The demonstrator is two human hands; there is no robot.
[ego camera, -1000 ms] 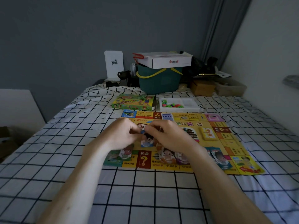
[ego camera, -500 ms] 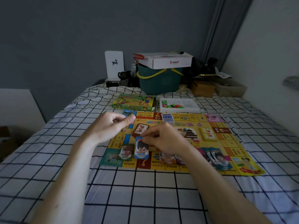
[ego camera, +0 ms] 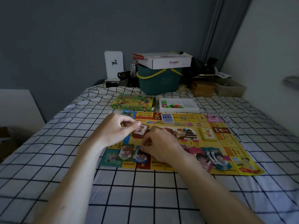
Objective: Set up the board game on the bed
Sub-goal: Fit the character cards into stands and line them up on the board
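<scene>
Right hand (ego camera: 159, 147) pinching a blue card (ego camera: 140, 156) at its far edge on the board (ego camera: 229, 143). Left hand (ego camera: 115, 130) curled, contents unclear. Thin, light, bendy; best gripped by edges.

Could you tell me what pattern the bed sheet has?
The bed sheet is white with a black grid, head view.

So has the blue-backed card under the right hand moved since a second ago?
Yes. The blue-backed card went from between both hands above the yellow board's middle down to its near edge, beside the green-backed card.
</scene>
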